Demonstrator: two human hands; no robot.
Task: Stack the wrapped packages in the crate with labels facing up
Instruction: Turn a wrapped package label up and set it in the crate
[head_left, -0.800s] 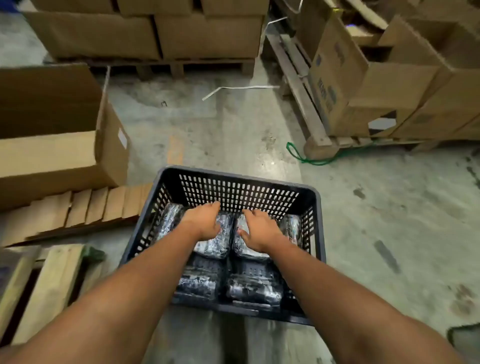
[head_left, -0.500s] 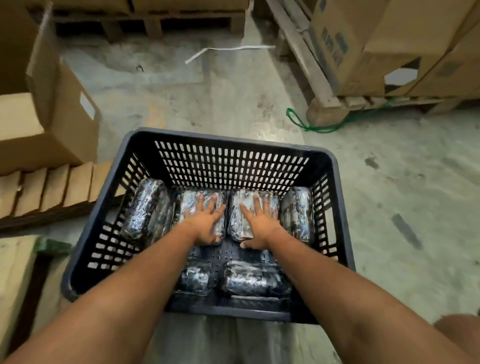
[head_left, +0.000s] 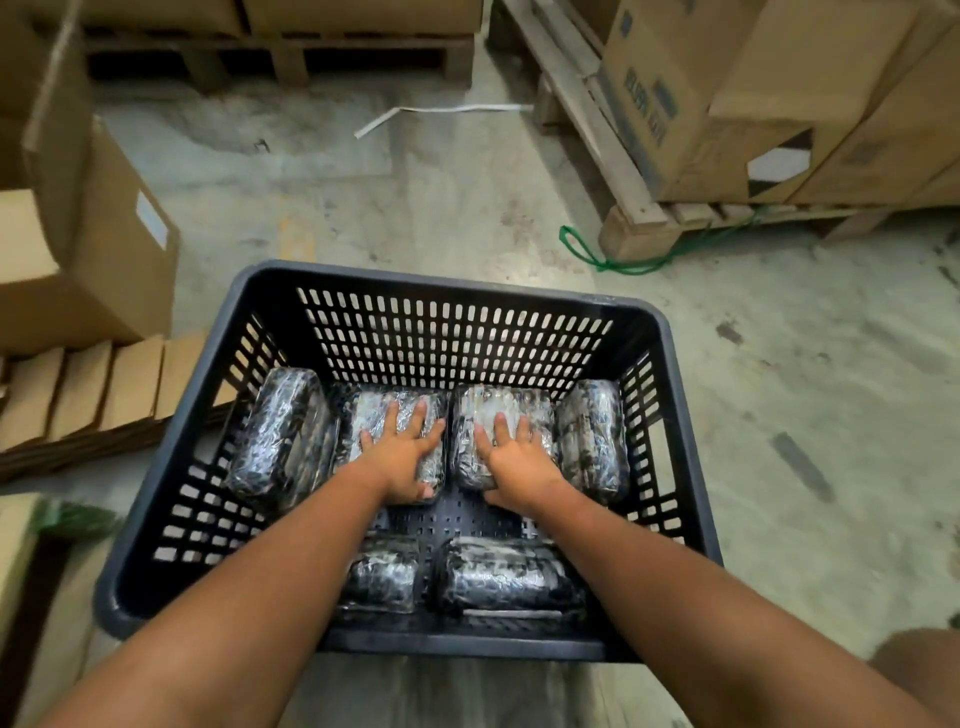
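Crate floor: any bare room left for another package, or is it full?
Free: the crate floor strip between the far row and the two near packages, partly crossed by the forearms. The near-left corner is hidden. Crowded: the far row, four packages side by side, left hand and right hand flat on the middle two.

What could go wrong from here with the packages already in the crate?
Left hand and right hand press flat on the two middle packages, so their top faces are covered and no label can be confirmed. The far-left package leans on the crate wall; a layer stacked on it may sit unevenly.
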